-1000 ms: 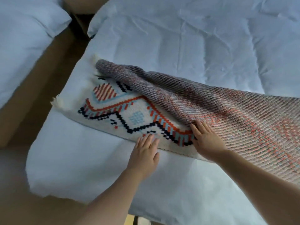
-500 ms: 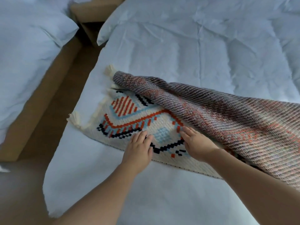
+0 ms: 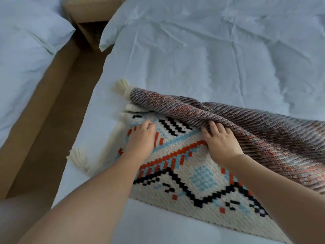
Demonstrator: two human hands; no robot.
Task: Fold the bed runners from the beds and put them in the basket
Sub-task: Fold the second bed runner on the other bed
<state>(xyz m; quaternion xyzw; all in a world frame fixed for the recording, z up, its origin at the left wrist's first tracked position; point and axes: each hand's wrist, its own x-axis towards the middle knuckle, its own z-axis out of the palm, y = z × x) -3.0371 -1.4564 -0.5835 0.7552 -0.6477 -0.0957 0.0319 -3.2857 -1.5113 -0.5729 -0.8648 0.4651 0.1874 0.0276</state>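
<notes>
**Desk:** Item one, the task's thing. Where is it?

**Operator:** Bed runner (image 3: pixel 202 176), woven, cream with red, blue and black pattern. I log it near the left edge of the bed (image 3: pixel 193 59), towards the foot. Its far layer is turned over, showing the dull reverse. Tassels (image 3: pixel 79 157) hang at the left edge. No basket in my view.

**Desk:** Hands?

**Operator:** Left hand (image 3: pixel 140 140): spread, palm down on the patterned face and holding nothing. I judge that it pins the lower layer so the runner does not slide on the sheet. Right hand (image 3: pixel 221 143): palm down, with fingertips pushed in at the edge of the turned-over layer. I cannot tell whether they pinch that layer or only press the crease. I read the step as setting the first fold, with folding far from done.

**Desk:** Surface and room?

**Operator:** White duvet, soft and creased, so it gives under pressure. Second bed (image 3: pixel 22 50) on the left, also white. Brown floor strip (image 3: pixel 58 111) between the two. Brown nightstand (image 3: pixel 91 14) at the head of the gap.
</notes>
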